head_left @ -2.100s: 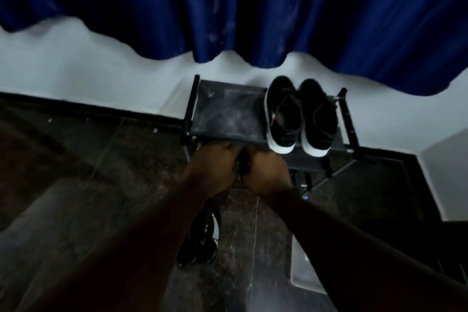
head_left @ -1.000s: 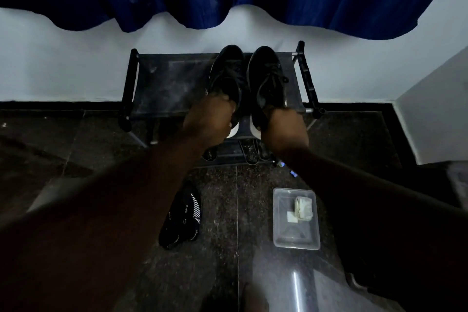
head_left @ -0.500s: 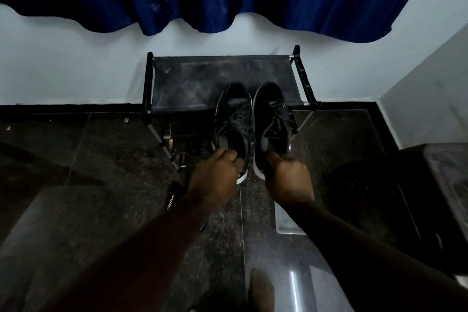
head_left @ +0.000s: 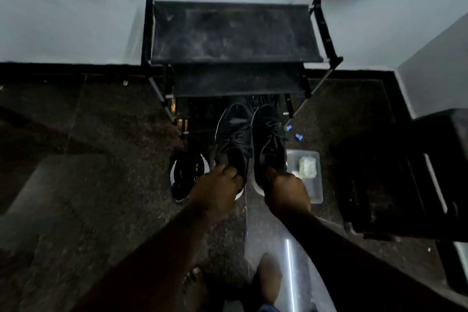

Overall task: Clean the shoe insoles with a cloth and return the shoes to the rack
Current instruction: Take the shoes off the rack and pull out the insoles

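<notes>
Now, the left hand [head_left: 217,186] pinches the heel of the left shoe [head_left: 234,132], the right hand [head_left: 286,191] grips the heel of the right shoe [head_left: 268,134], both side by side low before the rack [head_left: 228,33]. Best set them down level, near the tray [head_left: 314,192] with the cloth [head_left: 307,166], clear of the striped shoe [head_left: 184,175].

Two arms enter from the lower edge. The left forearm [head_left: 152,248] and right forearm [head_left: 354,248] are bare along their whole visible length. The left hand [head_left: 215,191] and right hand [head_left: 286,191] are uncovered. The left foot [head_left: 192,282], in deep shadow, and the right foot [head_left: 269,278] are bare. A blue fabric patch [head_left: 269,308], garment type not identifiable, shows just below the right foot.
</notes>
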{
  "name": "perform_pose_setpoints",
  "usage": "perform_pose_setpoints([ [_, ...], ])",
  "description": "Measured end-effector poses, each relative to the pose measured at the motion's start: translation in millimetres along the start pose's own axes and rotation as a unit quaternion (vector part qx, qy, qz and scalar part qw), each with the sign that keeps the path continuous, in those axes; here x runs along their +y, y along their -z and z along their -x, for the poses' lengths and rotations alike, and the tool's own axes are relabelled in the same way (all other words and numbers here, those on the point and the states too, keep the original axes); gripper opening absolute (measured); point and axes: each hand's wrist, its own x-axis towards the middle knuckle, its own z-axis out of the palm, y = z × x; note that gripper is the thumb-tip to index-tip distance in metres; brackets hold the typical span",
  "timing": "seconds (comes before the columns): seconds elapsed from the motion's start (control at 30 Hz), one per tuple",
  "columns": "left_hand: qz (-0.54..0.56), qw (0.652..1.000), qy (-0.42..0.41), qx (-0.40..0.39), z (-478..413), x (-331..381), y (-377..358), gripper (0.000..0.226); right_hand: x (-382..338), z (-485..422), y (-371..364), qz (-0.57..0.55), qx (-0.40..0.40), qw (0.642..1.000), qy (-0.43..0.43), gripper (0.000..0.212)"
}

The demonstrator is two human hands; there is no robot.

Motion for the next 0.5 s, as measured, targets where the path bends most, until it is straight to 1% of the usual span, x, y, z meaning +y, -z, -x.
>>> perform_pose_setpoints([
  [0.1, -0.015, 0.999, 0.018, -0.044, -14, -2, -35, 0.031, 14, -19, -31, 0.000, -0.036, 0.999, 0.013, 0.026],
  [0.17, -0.013, 0.998, 0.036, -0.058, -29, -5, -62, 0.034, 25, -39, -56, -0.007, -0.052, 0.998, 0.022, 0.027],
  [0.33, -0.007, 0.997, 0.061, -0.050, -79, -26, -149, 0.034, 54, -91, -137, -0.019, -0.053, 0.998, 0.026, 0.026],
  [0.43, -0.017, 0.996, 0.063, -0.056, -113, -43, -203, 0.036, 77, -124, -196, -0.012, -0.067, 0.997, 0.033, 0.032],
  [0.5, -0.019, 0.997, 0.062, -0.045, -130, -51, -233, 0.035, 90, -141, -224, -0.013, -0.070, 0.997, 0.018, 0.034],
])
